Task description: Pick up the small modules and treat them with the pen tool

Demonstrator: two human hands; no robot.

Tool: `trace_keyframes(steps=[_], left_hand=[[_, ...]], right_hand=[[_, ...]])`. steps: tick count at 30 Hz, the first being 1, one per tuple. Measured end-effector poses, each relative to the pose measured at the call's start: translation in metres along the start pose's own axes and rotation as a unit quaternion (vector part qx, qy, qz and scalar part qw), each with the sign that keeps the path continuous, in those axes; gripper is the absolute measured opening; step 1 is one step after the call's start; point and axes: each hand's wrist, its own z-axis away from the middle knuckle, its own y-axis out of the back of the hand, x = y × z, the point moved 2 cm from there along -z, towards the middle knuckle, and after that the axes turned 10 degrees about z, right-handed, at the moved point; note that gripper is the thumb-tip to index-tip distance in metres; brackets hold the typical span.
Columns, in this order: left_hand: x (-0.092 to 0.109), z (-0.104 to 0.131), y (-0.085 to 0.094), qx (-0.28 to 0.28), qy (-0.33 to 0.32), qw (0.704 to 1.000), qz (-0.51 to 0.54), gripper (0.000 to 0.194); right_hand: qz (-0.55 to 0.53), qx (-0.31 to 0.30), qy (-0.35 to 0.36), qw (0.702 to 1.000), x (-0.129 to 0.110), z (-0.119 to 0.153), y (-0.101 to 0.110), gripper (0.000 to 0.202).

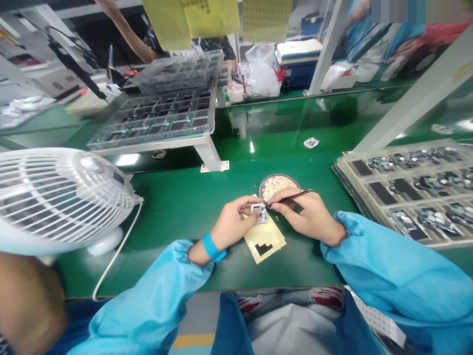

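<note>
Between the thumb and fingers of my left hand (234,222) is a small white square housing (259,213) with dark and metallic parts inside. My right hand (305,217) grips dark tweezers (297,194), their tips at the upper right edge of the housing. Whether the tips pinch anything is too small to tell. Below my hands lies a yellow backing sheet (273,235) bearing a patch of black stickers (263,248). A round dish (279,181) of small pale pieces sits just behind my right hand, which partly hides it.
A white fan (62,197) stands at the left. On the right are stacked trays (369,195) of small electronic parts. Clear trays (155,118) rest on a raised white shelf (207,150). Another white housing (311,143) lies farther back on the green table (177,197).
</note>
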Motion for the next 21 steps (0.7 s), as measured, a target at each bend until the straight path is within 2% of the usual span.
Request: trace_keyframes(steps=[4, 11, 15, 18, 21], left_hand=[[0.0042, -0.0003, 0.0007, 0.004, 0.011, 0.999, 0.031, 0.032], [0.0057, 0.0011, 0.0001, 0.018, 0.007, 1.0, 0.008, 0.032], [0.0031, 0.0001, -0.0002, 0.021, 0.013, 1.0, 0.016, 0.033], [0.0036, -0.0016, 0.0014, 0.03, 0.023, 0.998, 0.046, 0.034], [0.0071, -0.0029, 0.0049, 0.045, 0.035, 0.994, 0.089, 0.034]], right_hand=[[-0.026, 0.028, -0.044, 0.998, 0.0001, 0.0012, 0.0023, 0.009], [-0.004, 0.021, -0.021, 1.0, -0.0028, -0.0005, 0.0041, 0.008], [-0.019, 0.007, -0.037, 0.999, -0.0012, 0.0007, 0.0007, 0.009], [-0.084, -0.015, -0.077, 0.993, 0.001, 0.0015, -0.0024, 0.01], [-0.195, -0.045, -0.133, 0.971, 0.0032, -0.0006, -0.0025, 0.013]])
